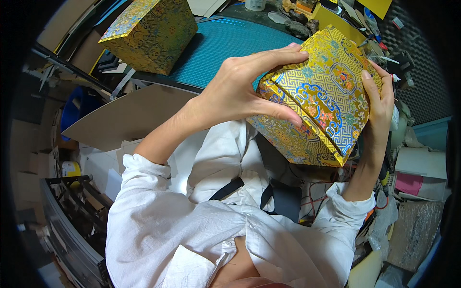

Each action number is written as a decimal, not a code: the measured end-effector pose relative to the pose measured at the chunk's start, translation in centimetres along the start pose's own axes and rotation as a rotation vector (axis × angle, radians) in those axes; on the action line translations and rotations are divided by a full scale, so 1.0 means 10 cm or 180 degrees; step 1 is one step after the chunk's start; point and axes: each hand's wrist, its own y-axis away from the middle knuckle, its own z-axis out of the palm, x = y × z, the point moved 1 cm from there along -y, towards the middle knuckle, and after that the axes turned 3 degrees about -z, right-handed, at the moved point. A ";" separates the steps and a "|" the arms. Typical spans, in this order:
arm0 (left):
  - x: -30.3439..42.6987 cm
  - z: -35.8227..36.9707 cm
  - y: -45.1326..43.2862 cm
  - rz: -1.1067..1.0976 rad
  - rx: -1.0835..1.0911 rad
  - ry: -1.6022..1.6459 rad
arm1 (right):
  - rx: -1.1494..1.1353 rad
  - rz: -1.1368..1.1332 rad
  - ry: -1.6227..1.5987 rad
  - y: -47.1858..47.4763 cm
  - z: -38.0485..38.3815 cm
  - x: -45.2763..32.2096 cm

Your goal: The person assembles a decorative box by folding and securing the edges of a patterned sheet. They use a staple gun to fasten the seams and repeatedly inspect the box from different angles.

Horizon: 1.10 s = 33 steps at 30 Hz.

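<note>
Between my two hands is a box covered in yellow brocade (pixel 324 97), tilted, with blue, red and green patterns. A dark gap runs between its lid and its body. My left hand (pixel 259 82) spans the near left side, thumb on the body just below the gap and fingers over the top edge. Fingers of my right hand (pixel 380 90) press on the right side of the lid; part of that hand is behind the box. A second yellow brocade box (pixel 155 39) stands at the upper left, on the edge of a green cutting mat (pixel 230 43).
A large grey board (pixel 133 115) leans below the table edge at left. Near it are a metal ruler (pixel 123 84) and a blue bin (pixel 77 108). Tools, bottles and dark lumps crowd the table's back right. Bubble wrap and boards lie at lower right.
</note>
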 end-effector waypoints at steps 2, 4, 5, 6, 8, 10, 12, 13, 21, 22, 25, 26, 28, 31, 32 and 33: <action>0.00 0.03 0.00 0.0019 0.0091 0.0041 | -0.0035 -0.0018 0.0023 0.01 -0.01 0.00; 0.00 0.03 0.01 -0.0020 0.0097 0.0123 | -0.0046 0.0002 0.0049 0.01 -0.02 0.00; 0.00 0.04 0.01 -0.0041 0.0104 0.0167 | -0.0074 -0.0061 0.0060 0.01 -0.02 0.00; 0.00 0.03 0.01 -0.0060 0.0106 0.0223 | -0.0061 -0.0077 0.0074 0.01 -0.03 0.00; 0.00 0.03 0.01 -0.0017 0.0083 0.0274 | -0.0123 -0.0055 0.0034 0.02 -0.04 0.00; 0.00 0.03 0.00 -0.0010 0.0070 0.0217 | -0.0183 -0.0152 0.0107 0.01 -0.04 -0.01; 0.00 0.04 0.00 -0.0023 0.0059 0.0211 | -0.0233 -0.0172 0.0246 0.02 -0.04 -0.02; 0.00 0.04 0.01 -0.0037 0.0065 0.0220 | -0.0243 -0.0172 0.0297 0.03 -0.04 -0.03; -0.01 0.02 0.01 -0.0130 -0.0272 0.0275 | -0.0140 -0.0099 0.0521 0.04 -0.06 -0.02; -0.02 0.03 0.01 -0.0094 -0.0156 0.0249 | -0.0155 -0.0085 0.0546 0.04 -0.06 -0.01; -0.02 0.05 0.01 -0.0036 0.0085 0.0216 | -0.0196 -0.0065 0.0591 0.03 -0.07 0.00; -0.02 0.06 0.01 -0.0056 0.0094 0.0233 | -0.0212 -0.0070 0.0582 0.03 -0.07 0.00; -0.02 0.06 0.02 -0.0065 0.0086 0.0228 | -0.0217 -0.0074 0.0562 0.04 -0.06 0.00; -0.01 0.04 0.02 -0.0054 0.0052 0.0188 | -0.0212 -0.0089 0.0559 0.05 -0.06 0.00; 0.00 0.04 0.02 -0.0060 0.0048 0.0189 | -0.0225 -0.0110 0.0575 0.05 -0.07 0.00; 0.01 0.04 0.02 -0.0068 0.0045 0.0190 | -0.0239 -0.0129 0.0591 0.05 -0.07 0.00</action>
